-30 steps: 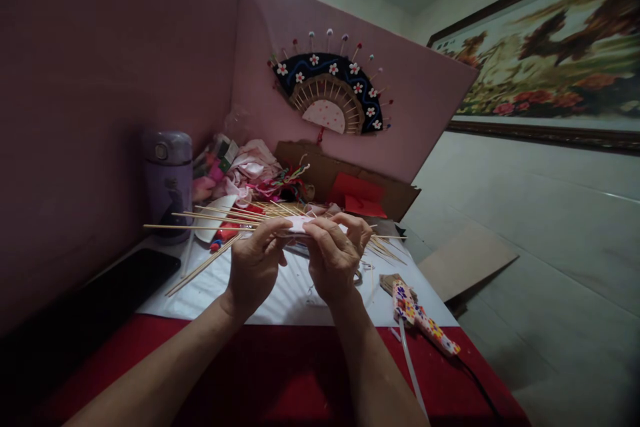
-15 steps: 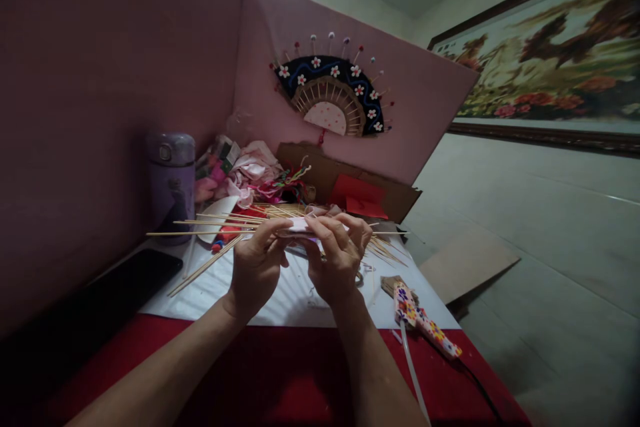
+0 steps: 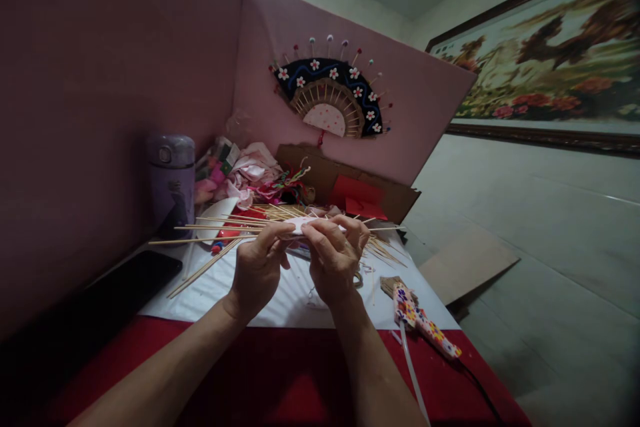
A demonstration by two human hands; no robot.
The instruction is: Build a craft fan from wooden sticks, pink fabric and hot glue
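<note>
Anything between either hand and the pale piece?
Nothing visible on top: the left hand and right hand both have fingers directly on the pale piece. Thin sticks jut out to the sides; whether any sit between fingers and piece underneath is hidden.

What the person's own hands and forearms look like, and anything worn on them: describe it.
The left hand and right hand are bare, ungloved. Both forearms are uncovered, without visible sleeves, watch or bracelet.
</note>
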